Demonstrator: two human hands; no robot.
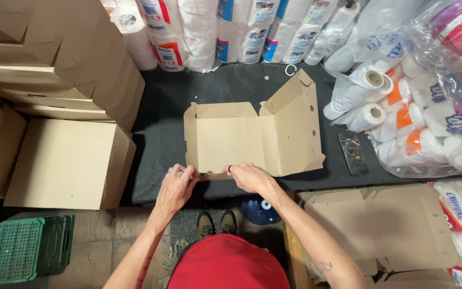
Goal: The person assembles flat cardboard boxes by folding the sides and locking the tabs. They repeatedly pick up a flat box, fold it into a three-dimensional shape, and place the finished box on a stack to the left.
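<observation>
Flat-cut cardboard box (252, 136) is lying half-folded on the black mat (161, 134), lid flap standing right. Likely light, stiff along creases, easily bent elsewhere. Left hand (176, 184) and right hand (249, 177) are pinching its near edge flap, fingers closed on it.

Packing storeroom — stacked cardboard boxes (54, 64), bagged paper rolls (429, 123)

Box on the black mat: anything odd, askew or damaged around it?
No damage shows. The box is half folded, lid up, both hands, left hand and right hand, on its near edge. Odd bits: a phone lies on the mat beside it, and small scraps lie near the paper rolls.
</observation>
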